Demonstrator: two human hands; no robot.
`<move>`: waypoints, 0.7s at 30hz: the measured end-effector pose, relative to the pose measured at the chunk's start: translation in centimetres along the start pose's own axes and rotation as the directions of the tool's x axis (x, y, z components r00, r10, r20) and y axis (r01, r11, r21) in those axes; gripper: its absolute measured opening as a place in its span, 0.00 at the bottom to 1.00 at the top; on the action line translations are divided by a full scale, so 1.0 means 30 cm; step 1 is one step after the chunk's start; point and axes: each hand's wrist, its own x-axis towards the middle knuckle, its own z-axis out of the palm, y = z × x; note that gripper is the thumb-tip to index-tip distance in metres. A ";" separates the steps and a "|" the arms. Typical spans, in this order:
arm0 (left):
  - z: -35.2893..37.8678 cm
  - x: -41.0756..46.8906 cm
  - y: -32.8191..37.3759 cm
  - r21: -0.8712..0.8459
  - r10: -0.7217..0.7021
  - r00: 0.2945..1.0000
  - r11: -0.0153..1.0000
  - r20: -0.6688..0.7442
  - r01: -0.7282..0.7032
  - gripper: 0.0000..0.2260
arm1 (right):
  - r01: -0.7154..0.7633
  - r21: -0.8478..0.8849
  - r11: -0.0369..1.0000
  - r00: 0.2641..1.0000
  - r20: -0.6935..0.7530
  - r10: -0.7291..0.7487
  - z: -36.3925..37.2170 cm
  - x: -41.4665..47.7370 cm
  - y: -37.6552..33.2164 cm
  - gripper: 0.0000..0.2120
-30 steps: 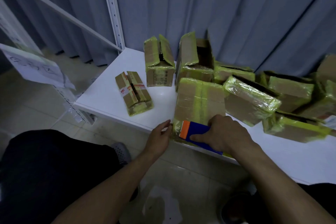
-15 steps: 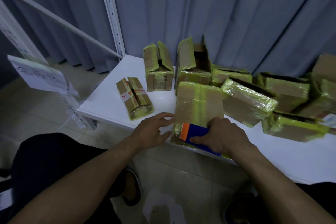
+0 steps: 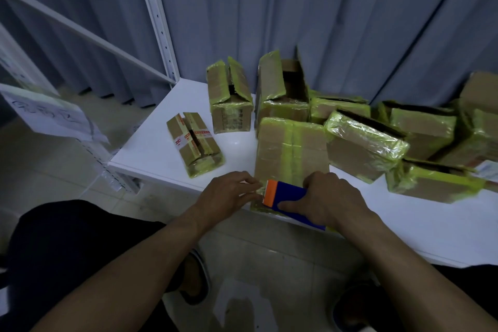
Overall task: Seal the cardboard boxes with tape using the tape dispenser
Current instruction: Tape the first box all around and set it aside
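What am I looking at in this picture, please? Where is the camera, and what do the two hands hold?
The camera sits on a person's head and looks down at both bare hands. The right hand grips a blue and orange tape dispenser at the near end of a cardboard box. The left hand touches the box edge beside the dispenser's orange end. Many more boxes wrapped in yellowish tape lie on the white table, some with open flaps.
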 end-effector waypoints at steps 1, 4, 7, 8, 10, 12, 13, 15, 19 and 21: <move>-0.003 0.004 -0.002 -0.001 0.004 1.000 1.000 0.005 -0.004 0.12 | 0.002 -0.004 1.000 1.000 -0.005 -0.002 0.000 -0.003 -0.001 0.33; 0.000 0.003 -0.002 0.026 0.016 1.000 1.000 0.008 -0.017 0.11 | 0.009 -0.015 1.000 1.000 -0.021 -0.009 -0.001 -0.013 -0.005 0.33; 0.026 -0.009 0.006 0.078 0.023 1.000 0.997 -0.006 -0.023 0.10 | 0.009 0.017 1.000 1.000 -0.009 -0.009 -0.006 -0.023 0.000 0.33; 0.034 -0.012 0.007 0.086 0.014 1.000 0.996 -0.016 -0.012 0.10 | 0.012 0.037 0.999 1.000 -0.004 -0.012 -0.010 -0.029 0.003 0.33; 0.044 -0.015 0.007 0.090 -0.016 0.999 0.996 -0.027 0.019 0.10 | 0.021 0.065 0.998 1.000 0.000 -0.021 -0.019 -0.044 0.013 0.31; 0.039 -0.018 0.002 0.103 -0.041 0.999 0.994 -0.029 0.044 0.10 | 0.022 0.080 0.997 1.000 -0.004 -0.021 -0.030 -0.058 0.029 0.31; 0.033 -0.018 -0.001 0.109 -0.049 0.998 0.993 -0.030 0.052 0.10 | 0.017 0.082 0.997 1.000 -0.012 -0.016 -0.037 -0.063 0.041 0.31; 0.024 -0.016 0.003 0.106 -0.065 0.998 0.992 -0.025 0.067 0.10 | 0.006 0.092 0.996 1.000 -0.028 -0.003 -0.050 -0.072 0.073 0.32; 0.033 -0.009 0.030 0.103 -0.081 0.997 0.991 -0.018 0.083 0.10 | -0.018 0.102 0.995 0.999 -0.032 0.021 -0.052 -0.086 0.120 0.31; 0.036 -0.004 0.038 0.113 -0.089 0.996 0.990 -0.004 0.089 0.10 | -0.026 0.086 0.996 0.998 -0.052 0.031 -0.045 -0.080 0.121 0.32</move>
